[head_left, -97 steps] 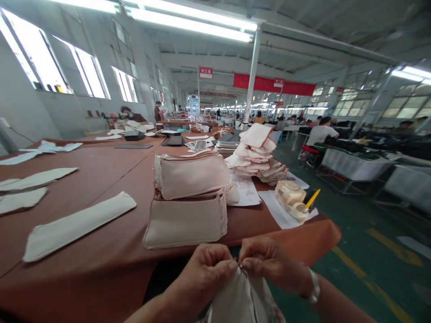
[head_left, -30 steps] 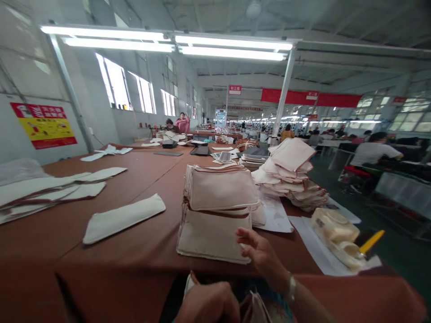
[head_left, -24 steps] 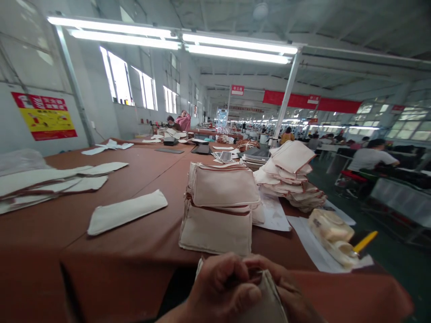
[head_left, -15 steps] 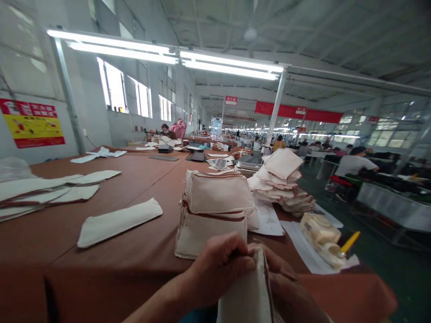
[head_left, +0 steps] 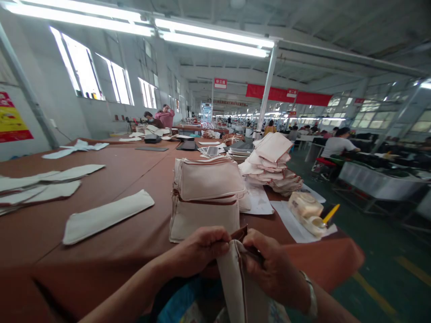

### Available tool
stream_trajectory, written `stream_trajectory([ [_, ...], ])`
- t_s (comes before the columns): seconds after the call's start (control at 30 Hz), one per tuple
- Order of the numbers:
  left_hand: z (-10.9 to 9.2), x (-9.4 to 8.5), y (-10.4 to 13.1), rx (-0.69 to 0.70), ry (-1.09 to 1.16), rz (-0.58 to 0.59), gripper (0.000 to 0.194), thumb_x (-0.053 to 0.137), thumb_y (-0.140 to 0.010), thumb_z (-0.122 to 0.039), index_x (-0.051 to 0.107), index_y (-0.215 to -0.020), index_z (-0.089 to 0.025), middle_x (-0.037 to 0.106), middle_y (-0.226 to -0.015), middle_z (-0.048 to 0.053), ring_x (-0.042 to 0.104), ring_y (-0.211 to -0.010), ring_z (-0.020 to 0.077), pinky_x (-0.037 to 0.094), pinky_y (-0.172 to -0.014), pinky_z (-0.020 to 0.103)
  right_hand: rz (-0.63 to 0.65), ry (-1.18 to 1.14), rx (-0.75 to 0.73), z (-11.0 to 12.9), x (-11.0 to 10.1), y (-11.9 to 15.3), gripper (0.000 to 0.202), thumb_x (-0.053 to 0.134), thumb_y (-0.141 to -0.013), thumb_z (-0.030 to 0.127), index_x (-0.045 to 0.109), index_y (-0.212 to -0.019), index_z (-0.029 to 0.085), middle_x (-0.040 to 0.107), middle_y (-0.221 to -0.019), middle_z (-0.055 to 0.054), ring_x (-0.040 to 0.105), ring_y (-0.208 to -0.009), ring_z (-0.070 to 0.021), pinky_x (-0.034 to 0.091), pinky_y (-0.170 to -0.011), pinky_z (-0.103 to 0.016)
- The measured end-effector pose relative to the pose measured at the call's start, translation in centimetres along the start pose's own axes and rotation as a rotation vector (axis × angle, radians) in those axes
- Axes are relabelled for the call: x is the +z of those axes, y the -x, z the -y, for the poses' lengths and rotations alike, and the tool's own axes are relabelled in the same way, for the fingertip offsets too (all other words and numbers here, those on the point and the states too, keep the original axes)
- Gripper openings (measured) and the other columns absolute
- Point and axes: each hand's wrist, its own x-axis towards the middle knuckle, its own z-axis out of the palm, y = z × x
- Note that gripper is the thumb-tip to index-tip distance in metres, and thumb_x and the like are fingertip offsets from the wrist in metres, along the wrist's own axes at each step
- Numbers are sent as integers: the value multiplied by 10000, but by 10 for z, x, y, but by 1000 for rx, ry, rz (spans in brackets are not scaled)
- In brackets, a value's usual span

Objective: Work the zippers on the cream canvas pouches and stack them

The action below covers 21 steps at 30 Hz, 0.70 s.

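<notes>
Close to my body, at the table's front edge, I hold a cream fabric piece [head_left: 232,278] with brown edges, seemingly folded or layered. My left hand [head_left: 204,251] pinches its upper left corner between thumb and fingers. On the other side my right hand [head_left: 271,264], with a pale bangle at the wrist, grips the upper right edge. A brown strip of the piece's inner side shows between the two hands. Just beyond them stand two neat stacks of similar cream pieces [head_left: 210,179], one behind the other. The lower end of the held piece runs out of view.
A brown-covered table [head_left: 134,229] spreads ahead. A single cream panel [head_left: 107,217] lies left, with more panels [head_left: 50,184] beyond. At right are a leaning pile [head_left: 269,157], white paper [head_left: 292,224], and a pale container [head_left: 306,208] beside a yellow-handled tool [head_left: 331,214]. Other people work farther off.
My hands have moved apart and slightly left, and the top of the piece is spread so its brown inside shows. The view has shifted to the right and down.
</notes>
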Motion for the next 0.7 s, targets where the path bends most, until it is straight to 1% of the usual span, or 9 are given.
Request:
stream_trajectory([
  [0.07,0,3,-1,-2,-26,20,398,472,-938,-526,546,-887,-138,423,-736,-28,364,-667,107,320,-606,200,21,-73,57,-3,-2,4,135,563,-886,245,497,-779,196,463,-734,16,405,-670,-138,335,-625,-266],
  [0.17,-4,9,-3,25,-62,54,393,430,-963,-505,565,-920,-138,425,-755,-25,360,-677,105,313,-603,193,81,-305,178,-6,-4,10,177,600,-873,314,516,-784,186,449,-740,18,394,-687,-138,341,-631,-259],
  [0.27,-3,18,-8,83,-34,102,340,538,-918,-475,546,-910,-135,433,-785,-26,357,-694,105,308,-597,192,103,-502,264,-11,-3,16,217,646,-840,338,509,-777,182,458,-734,26,380,-682,-128,328,-620,-244],
  [0.33,1,25,-11,103,-28,74,328,616,-874,-448,525,-867,-133,429,-774,-31,348,-693,103,302,-591,193,96,-554,289,-14,-3,18,234,662,-827,340,501,-766,183,447,-717,34,354,-665,-121,307,-604,-238],
  [0.37,3,29,-12,97,-30,53,324,624,-870,-439,518,-848,-133,423,-758,-35,341,-686,102,297,-585,194,96,-569,299,-16,-4,19,237,661,-829,348,503,-768,183,442,-713,35,345,-659,-120,298,-599,-239],
  [0.43,4,34,-15,90,-43,27,309,578,-902,-427,526,-830,-131,428,-752,-33,347,-691,103,306,-598,197,103,-585,317,-18,-7,21,239,648,-839,372,514,-779,183,445,-713,30,348,-658,-123,296,-603,-244],
  [0.47,2,35,-15,89,-51,36,305,550,-918,-420,537,-829,-129,435,-760,-29,355,-700,104,313,-612,199,109,-587,327,-20,-8,22,241,636,-846,384,519,-783,182,452,-717,25,355,-660,-126,298,-607,-246],
  [0.57,-6,36,-17,30,-54,86,299,498,-937,-392,575,-825,-126,424,-757,-26,352,-702,109,308,-618,206,128,-589,376,-23,-14,25,248,593,-870,408,539,-799,177,442,-710,20,343,-646,-124,278,-584,-244],
  [0.7,-10,34,-20,-104,112,121,218,536,-875,-321,602,-820,-121,400,-709,-28,325,-667,109,273,-584,217,135,-653,433,-24,-17,30,241,567,-885,411,555,-833,176,381,-687,30,281,-617,-117,227,-536,-234],
])
